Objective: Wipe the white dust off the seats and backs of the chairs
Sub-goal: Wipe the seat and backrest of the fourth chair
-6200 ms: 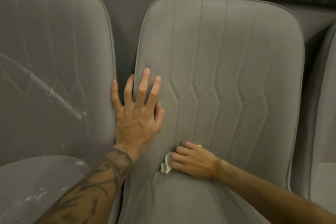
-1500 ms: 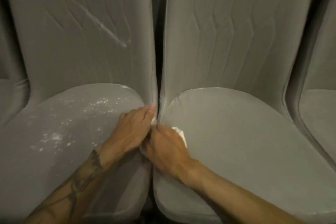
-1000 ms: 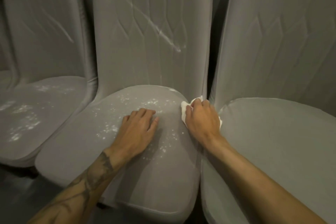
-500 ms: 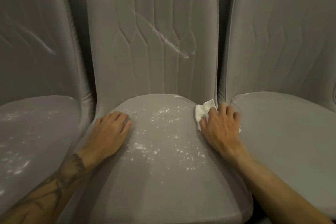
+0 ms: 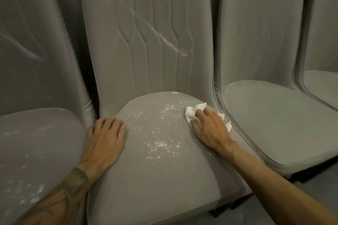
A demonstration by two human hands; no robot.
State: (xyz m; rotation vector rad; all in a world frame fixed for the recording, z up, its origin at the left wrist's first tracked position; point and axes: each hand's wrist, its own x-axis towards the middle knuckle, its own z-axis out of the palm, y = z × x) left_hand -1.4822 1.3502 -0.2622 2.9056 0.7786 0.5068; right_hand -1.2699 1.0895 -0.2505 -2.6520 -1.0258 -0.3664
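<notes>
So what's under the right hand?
A crumpled white cloth, its edges poking out around the right hand, pressed on the middle seat. Whatever lies beneath it is covered.

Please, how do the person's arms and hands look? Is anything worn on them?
Both forearms are bare: no sleeves show. The left hand and the right hand wear no gloves, rings or watch. A dark tattoo marks the left forearm.

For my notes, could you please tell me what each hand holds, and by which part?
The right hand presses the white cloth onto the seat, covering its middle; the left hand holds nothing.
</notes>
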